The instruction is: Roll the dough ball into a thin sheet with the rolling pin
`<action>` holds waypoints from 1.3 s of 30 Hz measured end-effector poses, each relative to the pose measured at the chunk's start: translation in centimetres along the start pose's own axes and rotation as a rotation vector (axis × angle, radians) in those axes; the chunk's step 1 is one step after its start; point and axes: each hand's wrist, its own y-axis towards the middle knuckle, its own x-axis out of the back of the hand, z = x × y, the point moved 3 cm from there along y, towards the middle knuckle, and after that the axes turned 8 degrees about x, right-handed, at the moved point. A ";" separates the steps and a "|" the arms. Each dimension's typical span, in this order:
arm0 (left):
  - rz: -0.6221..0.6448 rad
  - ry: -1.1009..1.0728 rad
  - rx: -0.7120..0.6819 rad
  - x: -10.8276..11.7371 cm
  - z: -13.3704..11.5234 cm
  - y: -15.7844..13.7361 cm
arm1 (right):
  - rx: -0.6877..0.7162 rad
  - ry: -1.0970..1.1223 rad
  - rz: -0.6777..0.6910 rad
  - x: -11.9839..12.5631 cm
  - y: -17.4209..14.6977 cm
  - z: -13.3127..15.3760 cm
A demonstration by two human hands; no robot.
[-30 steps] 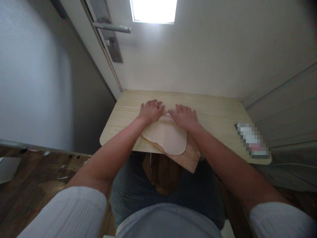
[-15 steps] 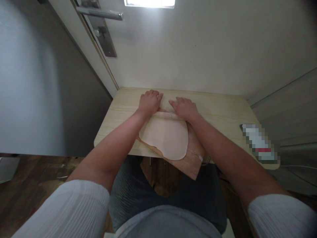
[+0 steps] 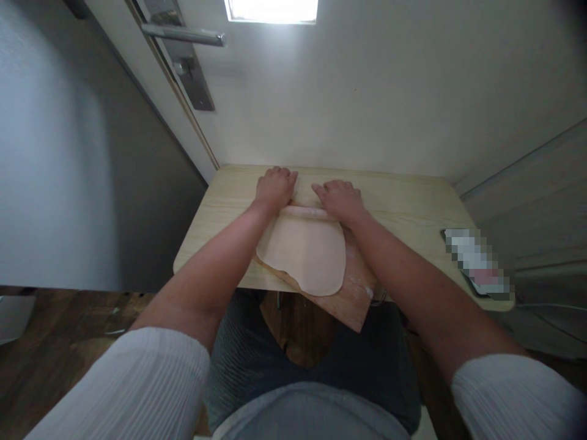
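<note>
Rolling pin (image 3: 305,212) lying along far edge of dough sheet (image 3: 302,253), ends disappearing under left hand (image 3: 275,187), right hand (image 3: 342,199); cannot tell whether gripping.

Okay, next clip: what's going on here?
A person has both hands on a pale rolling pin, the left hand toward one end and the right hand toward the other. The pin lies across the far part of a flat dough sheet. The dough is on a wooden board, whose corner juts past the near edge of the table. How firmly the fingers grip is hidden.
</note>
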 end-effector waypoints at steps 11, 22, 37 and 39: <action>-0.035 -0.022 0.065 -0.1 0.0 0.8 | -0.061 0.019 -0.072 0.4 0.7 -0.1; -0.030 -0.044 0.030 0.7 -0.1 -0.4 | -0.081 0.046 -0.121 0.1 -0.6 0.3; 0.018 0.037 -0.187 1.1 0.0 -4.1 | -0.113 0.025 -0.247 0.1 -4.6 2.0; 0.016 0.037 -0.197 0.9 0.1 -4.5 | -0.110 0.026 -0.245 0.0 -5.1 2.3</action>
